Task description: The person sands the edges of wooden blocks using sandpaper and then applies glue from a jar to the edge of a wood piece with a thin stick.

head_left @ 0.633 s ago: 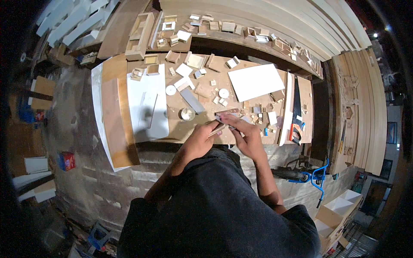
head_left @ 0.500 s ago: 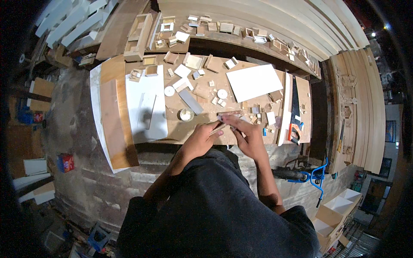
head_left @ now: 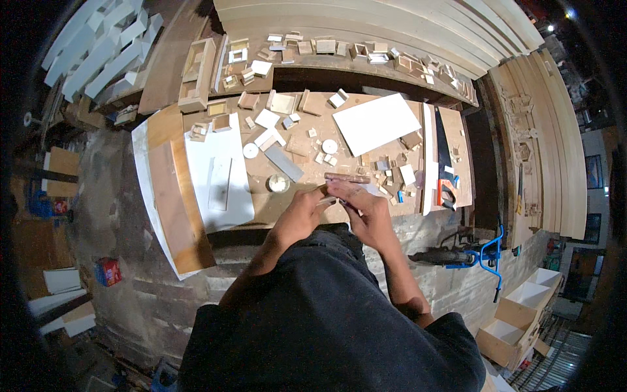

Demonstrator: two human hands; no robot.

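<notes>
A person in a dark shirt (head_left: 339,313) looks down at their own bare hands, which meet just above the near edge of a cluttered wooden worktop (head_left: 271,210). The left hand (head_left: 299,214) pinches a small wood piece (head_left: 324,203) between thumb and fingers. The right hand (head_left: 367,210) reaches in from the other side, fingers bent over the left fingertips and covering part of the piece; whether it grips the piece too cannot be told.

Just beyond the right fingers lies a brown stick (head_left: 347,178). Near the left hand, a little farther off, stands a round jar (head_left: 278,183) with pale contents. Right of the stick is a scatter of small blocks (head_left: 392,173). Beyond the jar are a grey strip (head_left: 283,163) and two white discs, one to the left (head_left: 250,151) and one to the right (head_left: 329,146).

At the left lie a white sheet (head_left: 199,163) and a long plank (head_left: 176,196). At the right is a saw (head_left: 447,194) with an orange handle and dark blade; a white board (head_left: 377,124) lies toward the far side.

Behind the worktop, little wooden boxes (head_left: 324,46) line a shelf, and long pale boards (head_left: 379,26) stretch beyond them.
</notes>
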